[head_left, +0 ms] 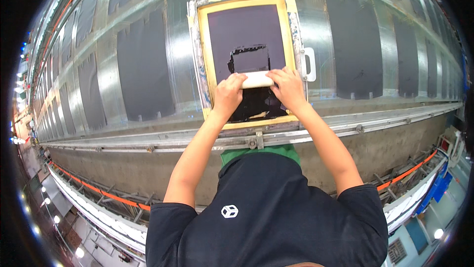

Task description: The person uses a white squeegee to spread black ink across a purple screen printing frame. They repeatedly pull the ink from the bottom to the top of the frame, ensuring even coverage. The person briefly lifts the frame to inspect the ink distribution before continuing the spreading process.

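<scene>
Inside the yellow-edged frame [206, 44], a white bar [257, 80] lies crosswise over the dark mesh [247, 25], in the frame's near half, with the fingers of the left hand [228, 94] clamped on its left end and those of the right hand [289, 87] on its right end. A glossy black patch [249, 103] spreads between the bar and the frame's near edge, while a white handle [312, 62] juts beside the frame's right side.
</scene>
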